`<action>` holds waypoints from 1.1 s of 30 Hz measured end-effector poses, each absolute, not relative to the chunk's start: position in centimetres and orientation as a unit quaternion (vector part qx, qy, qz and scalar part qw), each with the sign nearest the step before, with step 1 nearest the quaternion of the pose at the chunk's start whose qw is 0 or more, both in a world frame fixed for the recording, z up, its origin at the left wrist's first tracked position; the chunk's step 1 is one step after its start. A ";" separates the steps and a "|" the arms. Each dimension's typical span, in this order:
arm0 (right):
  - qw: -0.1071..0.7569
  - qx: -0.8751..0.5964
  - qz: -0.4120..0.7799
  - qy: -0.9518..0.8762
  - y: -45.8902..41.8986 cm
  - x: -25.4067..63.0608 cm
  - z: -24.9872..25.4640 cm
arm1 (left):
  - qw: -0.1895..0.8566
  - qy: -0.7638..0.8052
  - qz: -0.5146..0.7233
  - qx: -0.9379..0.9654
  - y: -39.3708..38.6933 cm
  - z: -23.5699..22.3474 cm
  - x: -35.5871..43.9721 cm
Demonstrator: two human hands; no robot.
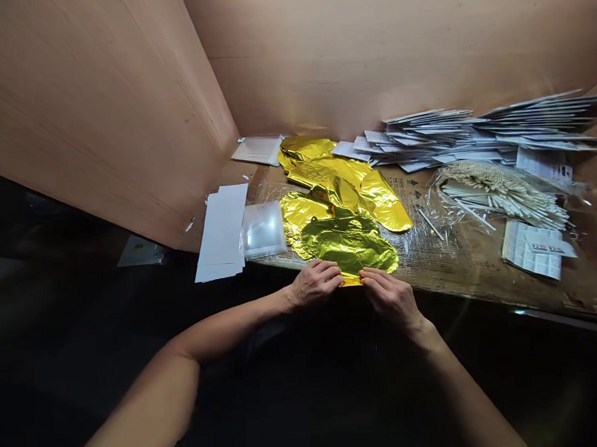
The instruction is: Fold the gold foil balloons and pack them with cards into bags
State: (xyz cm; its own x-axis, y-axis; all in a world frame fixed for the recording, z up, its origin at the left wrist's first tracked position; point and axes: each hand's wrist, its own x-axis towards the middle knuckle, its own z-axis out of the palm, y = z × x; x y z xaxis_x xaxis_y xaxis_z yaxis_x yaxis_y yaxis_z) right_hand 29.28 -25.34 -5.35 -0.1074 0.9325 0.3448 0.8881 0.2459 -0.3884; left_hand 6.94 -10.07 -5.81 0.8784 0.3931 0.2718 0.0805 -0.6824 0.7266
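Note:
At the table's front edge, a flat, shiny gold foil balloon (349, 244) lies between my two hands. My left hand (315, 282) is closed, its fingers pinching the near edge of the foil on the left. A short way to the right, my right hand (390, 295) pinches the same edge, fingers bent over it. The strip of foil between the hands looks folded. Behind it, more flat gold foil balloons (346, 177) are heaped in a loose pile. What my thumbs do underneath is hidden.
To the left lie white cards (222, 231) and a stack of clear plastic bags (263, 230). Printed paper packets (434, 136) pile along the back panel (369, 53). A bag of white straws (502, 193) lies right, near a folded printed sheet (533, 254). Tall side panel (96, 94) at left.

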 end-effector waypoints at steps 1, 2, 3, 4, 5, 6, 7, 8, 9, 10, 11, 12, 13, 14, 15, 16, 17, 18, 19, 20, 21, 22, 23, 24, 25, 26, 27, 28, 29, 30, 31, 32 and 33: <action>0.278 -0.618 0.054 -0.734 -25.0 29.4 -5.1 | 0.355 0.134 0.204 0.902 -9.7 -5.8 6.9; 0.283 -0.631 0.065 -0.719 -24.6 29.5 -4.9 | 0.335 0.140 0.200 0.910 -9.4 -5.8 7.0; 0.282 -0.652 0.076 -0.699 -23.9 29.6 -4.6 | 0.316 0.151 0.194 0.916 -9.1 -5.8 7.2; 0.278 -0.678 0.087 -0.675 -23.1 29.7 -4.4 | 0.300 0.169 0.188 0.920 -8.7 -5.7 7.5; 0.271 -0.706 0.094 -0.648 -22.2 29.8 -4.1 | 0.288 0.192 0.181 0.921 -8.3 -5.6 7.8; 0.262 -0.730 0.097 -0.623 -21.1 29.8 -3.9 | 0.284 0.219 0.171 0.918 -7.9 -5.4 8.2; 0.251 -0.749 0.098 -0.605 -20.0 29.9 -3.6 | 0.288 0.245 0.158 0.912 -7.4 -5.0 8.5; 0.239 -0.763 0.093 -0.593 -18.9 29.9 -3.4 | 0.300 0.265 0.143 0.905 -6.8 -4.7 8.8; 0.226 -0.773 0.083 -0.587 -18.0 30.0 -3.2 | 0.312 0.276 0.129 0.900 -6.3 -4.4 9.0; 0.213 -0.780 0.069 -0.584 -17.3 30.2 -3.1 | 0.318 0.277 0.122 0.898 -5.9 -4.2 9.1; 0.204 -0.779 0.057 -0.590 -16.8 30.3 -3.0 | 0.318 0.269 0.121 0.901 -5.5 -4.0 8.9; 0.204 -0.768 0.052 -0.605 -16.7 30.5 -2.9 | 0.309 0.254 0.131 0.907 -5.4 -4.1 8.6; 0.214 -0.745 0.052 -0.630 -16.8 30.7 -2.9 | 0.292 0.235 0.150 0.915 -5.4 -4.4 8.0; 0.228 -0.709 0.057 -0.664 -17.3 30.8 -2.9 | 0.268 0.212 0.173 0.924 -5.6 -4.8 7.4; 0.239 -0.667 0.061 -0.703 -18.0 31.0 -3.0 | 0.241 0.188 0.197 0.932 -5.9 -5.4 6.6; 0.243 -0.626 0.055 -0.739 -18.8 31.0 -3.0 | 0.211 0.162 0.219 0.939 -6.3 -6.0 5.9; 0.238 -0.594 0.037 -0.768 -19.7 31.0 -3.1 | 0.182 0.136 0.238 0.944 -6.8 -6.7 5.2; 0.225 -0.572 0.010 -0.789 -20.5 30.9 -3.2 | 0.155 0.114 0.253 0.948 -7.3 -7.3 4.6; 0.207 -0.558 -0.021 -0.804 -21.2 30.8 -3.3 | 0.132 0.096 0.263 0.951 -7.8 -7.9 4.2; 0.191 -0.547 -0.047 -0.814 -21.8 30.6 -3.5 | 0.114 0.085 0.270 0.952 -8.2 -8.3 3.9; 0.179 -0.540 -0.066 -0.820 -22.2 30.3 -3.6 | 0.098 0.079 0.276 0.953 -8.5 -8.7 3.7; 0.173 -0.535 -0.076 -0.823 -22.5 30.1 -3.8 | 0.082 0.077 0.281 0.953 -8.8 -8.9 3.7; 0.172 -0.533 -0.081 -0.825 -22.6 29.8 -3.9 | 0.068 0.079 0.285 0.953 -8.9 -9.1 3.7; 0.173 -0.533 -0.086 -0.824 -22.7 29.6 -4.1 | 0.054 0.081 0.290 0.952 -9.0 -9.2 3.7; 0.175 -0.535 -0.091 -0.821 -22.7 29.4 -4.3 | 0.044 0.083 0.293 0.951 -9.1 -9.2 3.7; 0.175 -0.538 -0.094 -0.819 -22.7 29.2 -4.5 | 0.037 0.085 0.295 0.951 -9.1 -9.2 3.7; 0.174 -0.540 -0.093 -0.818 -22.7 29.2 -4.6 | 0.033 0.088 0.294 0.951 -9.1 -9.1 3.7; 0.174 -0.541 -0.087 -0.818 -22.6 29.1 -4.7 | 0.031 0.092 0.289 0.952 -9.1 -9.0 3.6; 0.179 -0.545 -0.074 -0.816 -22.6 29.1 -4.8 | 0.032 0.098 0.281 0.954 -9.0 -8.8 3.5; 0.187 -0.551 -0.055 -0.811 -22.4 29.2 -4.7 | 0.034 0.104 0.270 0.957 -8.9 -8.6 3.4; 0.196 -0.560 -0.032 -0.804 -22.3 29.2 -4.7 | 0.038 0.113 0.257 0.959 -8.8 -8.3 3.4; 0.202 -0.575 -0.007 -0.792 -22.0 29.2 -4.6 | 0.041 0.123 0.242 0.962 -8.6 -8.0 3.5; 0.205 -0.598 0.014 -0.775 -21.6 29.2 -4.5 | 0.044 0.137 0.227 0.963 -8.4 -7.7 3.7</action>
State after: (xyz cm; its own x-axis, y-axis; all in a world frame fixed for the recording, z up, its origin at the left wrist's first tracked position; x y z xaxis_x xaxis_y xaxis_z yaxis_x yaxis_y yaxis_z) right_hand 29.20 -21.58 -4.47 -0.2008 0.9325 0.3003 0.9211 0.2841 -0.2662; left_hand 3.68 -8.39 -7.73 0.8589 0.2843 0.4259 0.2439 -0.9585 0.1480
